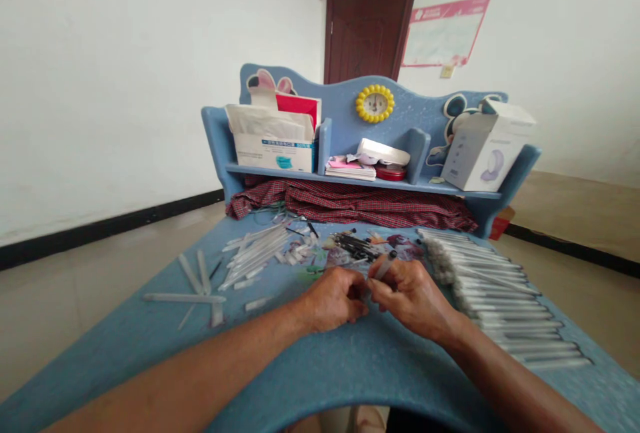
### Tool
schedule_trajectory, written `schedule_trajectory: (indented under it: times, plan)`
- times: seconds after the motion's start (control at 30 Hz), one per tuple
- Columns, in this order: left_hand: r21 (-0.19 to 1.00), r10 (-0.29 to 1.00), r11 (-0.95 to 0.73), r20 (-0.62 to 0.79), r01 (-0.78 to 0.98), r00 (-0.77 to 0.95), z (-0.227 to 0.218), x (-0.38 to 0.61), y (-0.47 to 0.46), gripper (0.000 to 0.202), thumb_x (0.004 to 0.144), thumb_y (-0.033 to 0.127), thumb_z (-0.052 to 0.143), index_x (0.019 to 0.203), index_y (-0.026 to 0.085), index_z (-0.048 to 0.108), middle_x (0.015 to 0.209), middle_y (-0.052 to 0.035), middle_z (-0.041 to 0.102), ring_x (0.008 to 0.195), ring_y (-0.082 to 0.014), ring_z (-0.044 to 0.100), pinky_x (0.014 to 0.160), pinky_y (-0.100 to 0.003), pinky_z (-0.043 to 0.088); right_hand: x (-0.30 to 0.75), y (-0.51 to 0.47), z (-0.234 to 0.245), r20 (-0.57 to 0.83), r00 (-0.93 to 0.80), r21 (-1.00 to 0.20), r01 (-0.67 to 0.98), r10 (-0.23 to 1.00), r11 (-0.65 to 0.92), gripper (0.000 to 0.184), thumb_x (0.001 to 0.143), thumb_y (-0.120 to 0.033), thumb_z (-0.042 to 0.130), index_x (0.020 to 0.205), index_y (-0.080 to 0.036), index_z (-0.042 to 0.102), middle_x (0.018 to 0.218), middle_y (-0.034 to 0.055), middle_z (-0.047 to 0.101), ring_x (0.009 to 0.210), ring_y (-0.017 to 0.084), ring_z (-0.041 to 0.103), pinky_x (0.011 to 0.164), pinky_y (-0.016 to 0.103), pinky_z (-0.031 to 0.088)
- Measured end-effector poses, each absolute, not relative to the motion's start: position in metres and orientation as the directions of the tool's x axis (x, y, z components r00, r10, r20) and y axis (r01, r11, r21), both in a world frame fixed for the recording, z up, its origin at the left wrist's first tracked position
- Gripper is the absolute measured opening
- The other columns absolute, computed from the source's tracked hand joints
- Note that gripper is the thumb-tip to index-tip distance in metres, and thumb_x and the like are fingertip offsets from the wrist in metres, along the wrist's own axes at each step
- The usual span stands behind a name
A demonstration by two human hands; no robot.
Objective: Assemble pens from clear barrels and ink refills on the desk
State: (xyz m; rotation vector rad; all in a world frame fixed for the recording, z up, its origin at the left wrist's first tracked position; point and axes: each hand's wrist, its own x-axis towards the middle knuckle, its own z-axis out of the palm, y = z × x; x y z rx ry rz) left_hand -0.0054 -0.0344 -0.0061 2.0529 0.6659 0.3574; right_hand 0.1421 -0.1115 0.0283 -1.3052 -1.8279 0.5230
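My right hand [407, 296] is closed around a pen [384, 268] with a pale, translucent barrel and a black end that points up and away. Close beside it, my left hand [334, 300] has its thumb and fingers pinched together at the pen's lower end. Whatever sits between those fingertips is too small and blurred to name. Just beyond both hands lies a pile of thin black pen parts [353, 245]. To the left are loose clear pen barrels [260, 253] and small clear caps [299, 251]. Many similar pens [515, 306] lie in a row on the right.
The blue desk [320, 366] has a curved front edge. At its back, a checked cloth [350, 200] lies beneath a shelf holding a mask box [273, 153], a white box [480, 146] and papers [350, 168]. A grey fuzzy strip [445, 266] lies along the pens' left ends.
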Motion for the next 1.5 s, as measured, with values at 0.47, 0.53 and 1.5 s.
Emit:
schedule_trajectory:
  times: [0.47, 0.53, 1.5]
  plan:
    - [0.764, 0.575, -0.558, 0.075, 0.324, 0.815, 0.016, -0.001, -0.037, 0.004, 0.063, 0.016, 0.047, 0.064, 0.015, 0.052, 0.058, 0.0037, 0.05, 0.053, -0.0088, 0.044, 0.049, -0.018, 0.033, 0.142, -0.105, 0.045, 0.433, -0.132, -0.583, 0.714, 0.892, 0.389, 0.011, 0.068, -0.016, 0.046, 0.06, -0.015, 0.054, 0.05, -0.0041, 0.045, 0.048, 0.006, 0.044, 0.043, 0.016, 0.027]
    - [0.742, 0.571, -0.58, 0.078, 0.335, 0.817, 0.02, 0.0, -0.039, 0.007, 0.065, 0.018, 0.047, 0.061, 0.015, 0.051, 0.058, 0.0034, 0.05, 0.053, -0.0089, 0.044, 0.048, -0.018, 0.033, 0.143, -0.104, 0.045, 0.434, -0.126, -0.573, 0.726, 0.892, 0.382, 0.011, 0.069, -0.018, 0.046, 0.064, -0.016, 0.056, 0.052, -0.0034, 0.048, 0.05, 0.007, 0.047, 0.044, 0.016, 0.028]
    - [0.569, 0.596, -0.703, 0.143, 0.427, 0.79, 0.017, -0.002, -0.047, 0.007, 0.065, 0.019, 0.056, 0.062, 0.015, 0.052, 0.064, 0.0014, 0.047, 0.063, -0.0116, 0.046, 0.058, -0.021, 0.033, 0.156, -0.109, 0.025, 0.392, -0.097, -0.764, 0.519, 0.915, 0.382, 0.009, 0.077, -0.016, 0.044, 0.072, -0.016, 0.052, 0.057, -0.004, 0.051, 0.053, 0.008, 0.048, 0.05, 0.018, 0.034]
